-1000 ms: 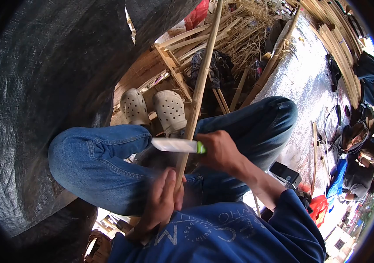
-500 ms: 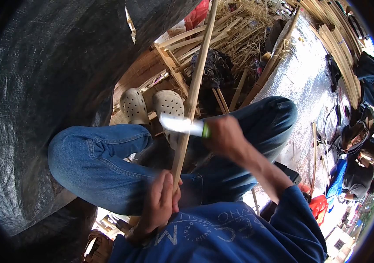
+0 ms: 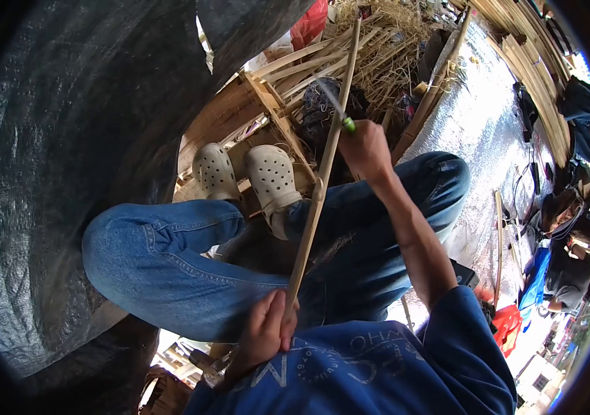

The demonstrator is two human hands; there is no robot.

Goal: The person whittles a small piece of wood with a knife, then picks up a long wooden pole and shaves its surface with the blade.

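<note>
My left hand (image 3: 269, 325) is closed around the lower end of a long bamboo strip (image 3: 315, 205), close to the blue shirt. The strip runs up and away from me at a slant, with a node bulging near its middle. My right hand (image 3: 365, 150) grips a knife by its bright green handle (image 3: 349, 125). Its blade (image 3: 330, 95), blurred by motion, overlaps the upper part of the strip and points to the upper left. Beneath the strip are my bent legs in blue jeans (image 3: 156, 266).
Beige clogs (image 3: 270, 173) are on my feet, beside a wooden crate (image 3: 222, 107). Shavings and strips (image 3: 391, 62) lie heaped beyond. A dark tarpaulin (image 3: 80, 159) hangs at left. Silvery sheeting (image 3: 471, 104) and bundled slats (image 3: 533, 69) lie right; a person (image 3: 571, 280) is farther off.
My right hand and the knife have moved up and away along the bamboo strip. The strip's far end has dropped lower in view, and its near end has shifted slightly right with my left hand.
</note>
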